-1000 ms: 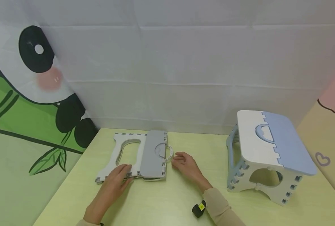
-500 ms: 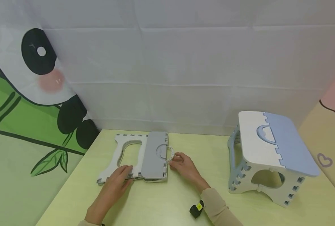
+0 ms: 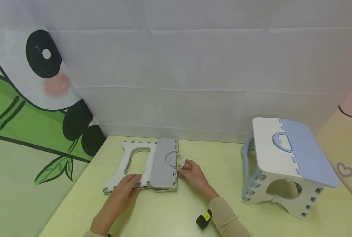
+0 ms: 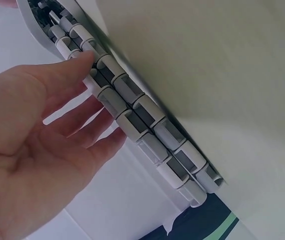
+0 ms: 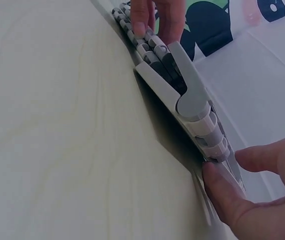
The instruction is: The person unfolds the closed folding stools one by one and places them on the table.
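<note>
A folded grey-and-white folding stool (image 3: 164,171) lies flat on the table, its handle loop (image 3: 180,160) sticking out on the right. My left hand (image 3: 123,191) grips its near side; in the left wrist view the thumb (image 4: 80,67) lies on the hinged edge, with the fingers over the white panel. At the handle end, my right hand (image 3: 195,176) pinches the stool's edge. The right wrist view shows the thumb and a finger (image 5: 262,159) on either side of that edge. There the hinged end panels (image 5: 187,95) stand slightly apart.
An unfolded white-and-blue stool (image 3: 272,148) stands upright at the right. A black strap with a yellow label (image 3: 204,220) shows beside the right sleeve (image 3: 226,215). The pale wood table (image 3: 164,214) ends at a hanging white cloth (image 3: 193,82) with cartoon prints.
My right hand has moved left onto the handle end of the folded stool and closed there. The left hand keeps its place. The whole view has shifted slightly.
</note>
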Demonstrator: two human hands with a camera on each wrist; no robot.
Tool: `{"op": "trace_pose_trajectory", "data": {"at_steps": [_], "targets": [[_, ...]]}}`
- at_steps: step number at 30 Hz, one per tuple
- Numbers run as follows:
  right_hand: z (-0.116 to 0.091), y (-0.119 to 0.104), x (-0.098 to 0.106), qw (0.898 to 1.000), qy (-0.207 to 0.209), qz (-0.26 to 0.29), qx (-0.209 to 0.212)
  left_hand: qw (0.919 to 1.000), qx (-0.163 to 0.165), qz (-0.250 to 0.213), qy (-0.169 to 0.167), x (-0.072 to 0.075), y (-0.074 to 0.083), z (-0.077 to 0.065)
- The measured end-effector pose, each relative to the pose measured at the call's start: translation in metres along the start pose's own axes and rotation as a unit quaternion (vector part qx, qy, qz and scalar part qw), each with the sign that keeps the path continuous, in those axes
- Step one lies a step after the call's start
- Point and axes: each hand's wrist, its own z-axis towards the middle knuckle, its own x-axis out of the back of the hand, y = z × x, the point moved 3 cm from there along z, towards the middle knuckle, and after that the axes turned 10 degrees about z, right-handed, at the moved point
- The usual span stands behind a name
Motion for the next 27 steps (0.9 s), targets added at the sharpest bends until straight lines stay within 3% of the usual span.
{"op": "trace_pose_trajectory", "data": {"at_steps": [9, 27], "targets": [[0.003, 0.001, -0.006, 0.999, 0.051, 0.013, -0.004, 0.9990, 0.029, -0.023, -0.024, 0.001, 0.000, 0.001], [0.009, 0.002, -0.014, 0.993, 0.101, 0.066, -0.002, 0.9947, 0.065, -0.046, -0.065, 0.002, -0.003, 0.002]]}}
